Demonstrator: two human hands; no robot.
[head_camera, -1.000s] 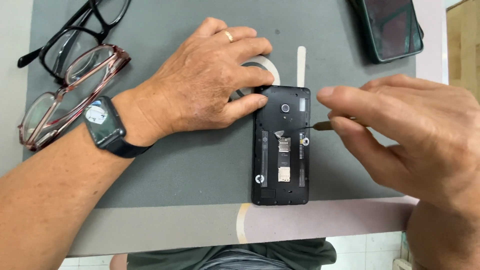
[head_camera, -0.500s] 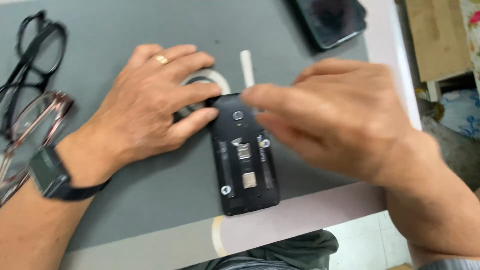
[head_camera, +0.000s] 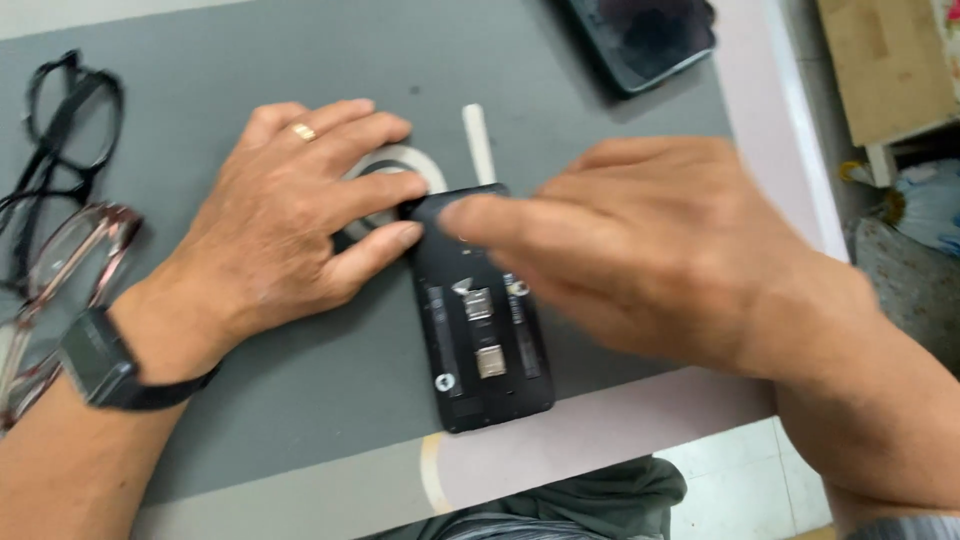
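Head view: hands (head_camera: 290, 230) on opened phone (head_camera: 480, 330)

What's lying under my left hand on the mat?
A white tape ring pokes out beneath the left hand; the rest of it is covered. The fingertips press the opened black phone at its top-left edge.

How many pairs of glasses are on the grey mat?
2, both at the mat's left edge: a black pair at the upper left and a pinkish-brown pair just below it, beside the left wrist. Neither is fully in view.

Bare forearms — gold ring (head_camera: 303, 131) and dark wristwatch (head_camera: 98, 362) on left hand (head_camera: 285, 225).
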